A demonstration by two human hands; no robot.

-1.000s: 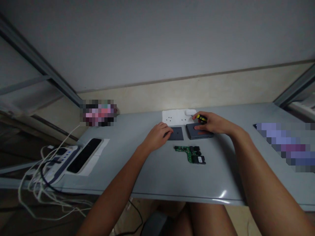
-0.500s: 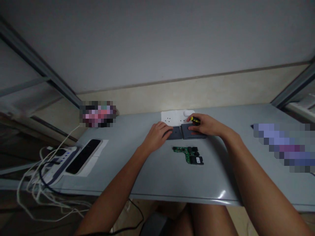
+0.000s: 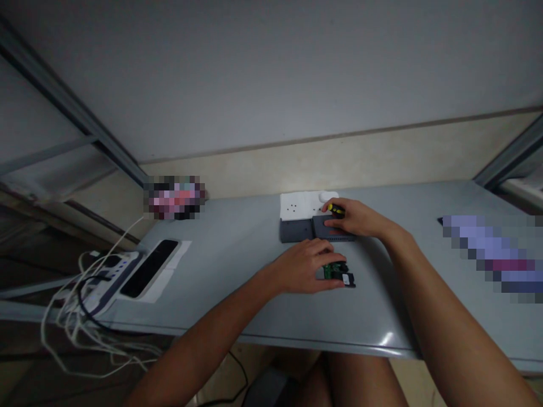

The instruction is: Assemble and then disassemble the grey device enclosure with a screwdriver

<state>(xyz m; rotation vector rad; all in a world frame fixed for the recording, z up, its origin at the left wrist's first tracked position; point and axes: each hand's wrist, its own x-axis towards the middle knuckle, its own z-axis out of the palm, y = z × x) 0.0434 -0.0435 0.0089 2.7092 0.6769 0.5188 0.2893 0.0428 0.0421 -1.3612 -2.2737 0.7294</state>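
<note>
My left hand (image 3: 307, 270) lies over the green circuit board (image 3: 343, 275) near the middle of the grey table (image 3: 237, 265), fingers curled round the board's left end. My right hand (image 3: 354, 219) rests on a dark grey case half (image 3: 335, 230) and grips a small yellow-and-black screwdriver (image 3: 337, 210). A second dark grey case piece (image 3: 296, 230) lies just left of it, touching it. Behind both lies a white sheet (image 3: 297, 205) with a few small dark screws on it.
At the table's left end sit a white power strip (image 3: 106, 274) with tangled cables and a black phone (image 3: 149, 267) on white paper. Blurred patches lie at the back left and far right. A wall stands close behind the table.
My left hand has left the grey case piece and come down toward me onto the circuit board. My right hand has stayed on the other case half with the screwdriver.
</note>
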